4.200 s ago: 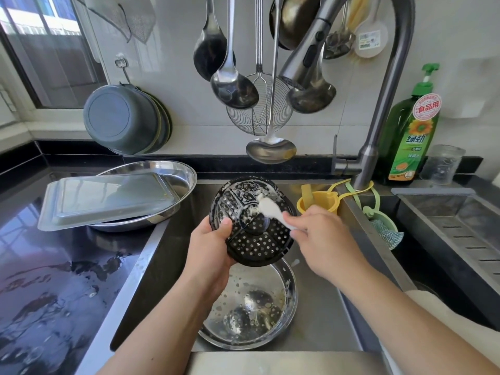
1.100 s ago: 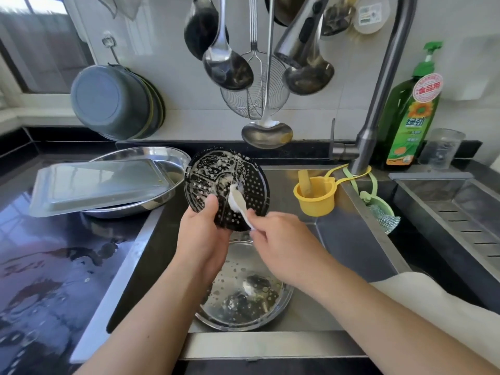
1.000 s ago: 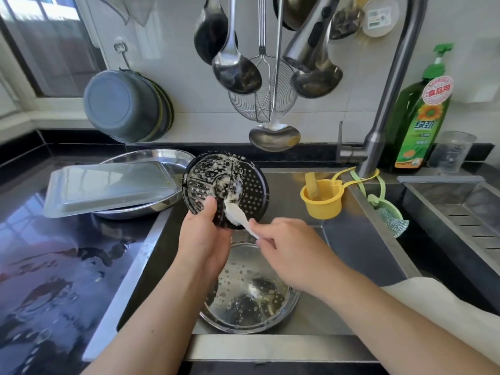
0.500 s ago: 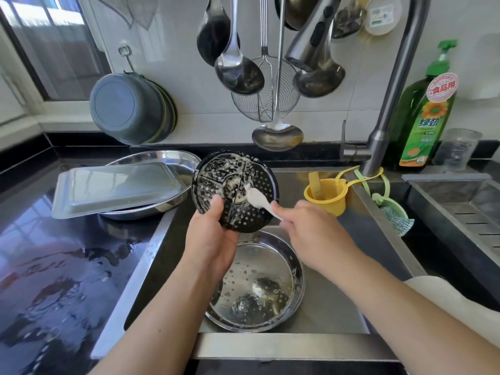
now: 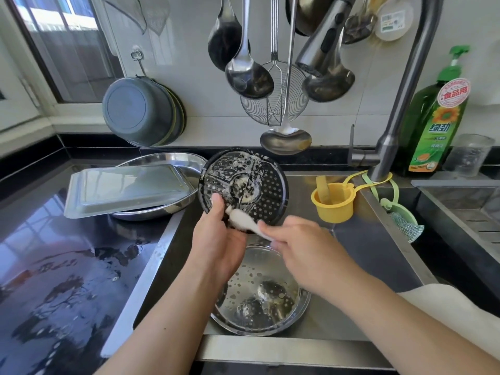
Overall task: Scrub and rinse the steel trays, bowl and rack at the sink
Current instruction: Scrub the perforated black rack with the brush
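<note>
Behind the steel sink (image 5: 303,328) ladles hang on a tiled wall. Over the steel bowl (image 5: 267,301) lying in it, the left hand (image 5: 216,239) grips the soapy perforated rack (image 5: 243,188) upright by its lower edge. The right hand (image 5: 305,247) has its fingers curled round a white brush (image 5: 244,221), whose head touches the rack; two steel trays (image 5: 130,190) sit stacked on the wet surface (image 5: 54,266) to the left.

Home kitchen — domestic scale. Steel sink (image 5: 378,212) set into a dark glossy wet counter (image 5: 54,266), pull-down faucet (image 5: 400,98) arched over it. White tiled wall behind, hung with ladles (image 5: 249,74) and a wire skimmer (image 5: 273,106); grey basins (image 5: 140,112) nested on a wall hook. Green pump bottle of dish soap (image 5: 435,123) at the back edge, yellow cup (image 5: 333,204) hung by the tap. Window (image 5: 62,44) at the left — daylight coming through.
</note>
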### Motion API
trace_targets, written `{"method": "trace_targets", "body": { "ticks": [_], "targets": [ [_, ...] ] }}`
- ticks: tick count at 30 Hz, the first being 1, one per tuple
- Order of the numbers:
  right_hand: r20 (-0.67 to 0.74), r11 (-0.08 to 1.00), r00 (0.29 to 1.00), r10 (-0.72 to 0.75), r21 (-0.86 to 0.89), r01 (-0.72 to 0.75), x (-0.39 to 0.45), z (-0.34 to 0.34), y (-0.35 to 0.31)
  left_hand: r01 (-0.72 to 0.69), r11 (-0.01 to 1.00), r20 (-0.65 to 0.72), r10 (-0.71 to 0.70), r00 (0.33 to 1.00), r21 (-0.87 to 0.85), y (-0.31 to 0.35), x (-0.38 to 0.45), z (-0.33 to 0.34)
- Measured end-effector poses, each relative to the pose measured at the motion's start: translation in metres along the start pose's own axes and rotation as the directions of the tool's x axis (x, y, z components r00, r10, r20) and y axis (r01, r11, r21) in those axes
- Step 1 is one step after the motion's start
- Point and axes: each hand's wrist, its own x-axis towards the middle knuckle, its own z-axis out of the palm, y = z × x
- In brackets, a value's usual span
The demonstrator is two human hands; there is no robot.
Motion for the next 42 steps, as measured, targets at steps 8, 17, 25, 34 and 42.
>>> {"method": "trace_targets", "body": {
  "ticks": [8,17,25,34,42],
  "targets": [
    [0.07,0.999,0.998,-0.005,0.054,0.001,-0.007,0.0,-0.004,0.114,0.993,0.097,-0.114,0.989,0.009,-0.001,-0.002,0.003],
    [0.058,0.996,0.998,-0.013,0.094,0.008,-0.004,-0.002,-0.008,0.206,0.979,0.195,-0.203,0.959,0.007,0.001,-0.007,0.007],
    [-0.078,0.998,0.996,0.04,0.045,-0.037,0.005,-0.004,-0.005,0.18,0.975,0.263,-0.21,0.942,0.133,-0.006,-0.009,0.009],
    [-0.12,0.997,0.991,0.054,0.056,-0.048,0.007,-0.014,0.005,0.102,0.944,0.286,-0.196,0.938,0.313,-0.008,-0.012,0.005],
    [-0.049,0.999,0.999,-0.011,0.053,0.014,0.005,-0.014,0.007,0.017,0.906,0.301,-0.158,0.94,0.422,-0.009,-0.013,0.004]
  ]
}}
